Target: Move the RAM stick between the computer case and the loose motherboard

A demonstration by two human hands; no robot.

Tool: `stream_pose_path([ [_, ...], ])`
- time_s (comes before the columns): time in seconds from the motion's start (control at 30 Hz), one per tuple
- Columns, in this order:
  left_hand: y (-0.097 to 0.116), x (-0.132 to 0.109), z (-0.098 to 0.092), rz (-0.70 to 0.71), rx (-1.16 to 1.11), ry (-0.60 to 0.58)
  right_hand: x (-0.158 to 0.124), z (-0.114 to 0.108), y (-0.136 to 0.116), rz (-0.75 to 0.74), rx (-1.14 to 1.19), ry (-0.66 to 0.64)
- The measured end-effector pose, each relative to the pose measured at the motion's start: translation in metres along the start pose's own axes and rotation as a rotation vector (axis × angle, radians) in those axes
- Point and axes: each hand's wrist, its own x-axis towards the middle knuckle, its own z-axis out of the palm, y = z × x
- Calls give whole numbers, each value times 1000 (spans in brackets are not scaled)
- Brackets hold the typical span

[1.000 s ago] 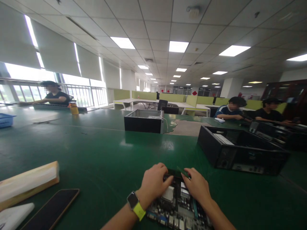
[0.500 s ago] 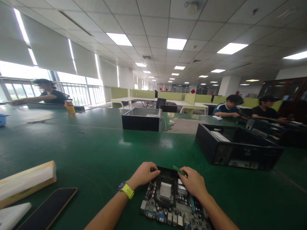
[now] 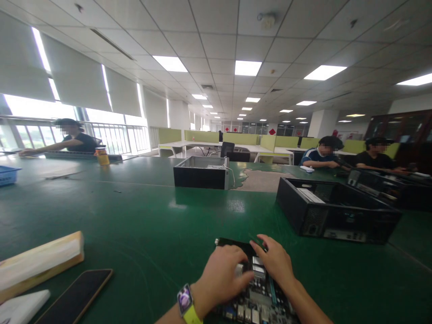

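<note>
A motherboard (image 3: 259, 294) lies on the green table in front of me, its port side facing me. My left hand (image 3: 224, 274), with a watch (image 3: 185, 299) on a yellow band at the wrist, hovers over the board's left half and hides the processor area. Thumb and fingers are apart, with nothing seen between them. At the board's far right edge is my right hand (image 3: 275, 258), its fingertips around a thin green memory module (image 3: 252, 237), which shows almost edge-on and only in small part.
An open black computer case (image 3: 337, 211) stands at right, another case (image 3: 200, 177) further back. At left lie a phone (image 3: 76, 294), a white object (image 3: 23, 306) and a long pale block (image 3: 40, 265). A blue basket (image 3: 8, 175) and several people are beyond.
My left hand has left the board's far left corner and moved right and nearer, over the processor. The green module in my right hand has turned and shows less. The view has tilted slightly.
</note>
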Motion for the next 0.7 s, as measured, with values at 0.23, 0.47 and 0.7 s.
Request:
stream_pose_path([
  [0.23,26,-15,62,62,174,-235,0,1,4,14,78,56],
  [0.47,1,-10,39,-43,180,-212,32,-77,-2,113,-104,94],
  [0.7,-86,-12,-14,-318,278,-51,108,-194,56,312,-354,220],
])
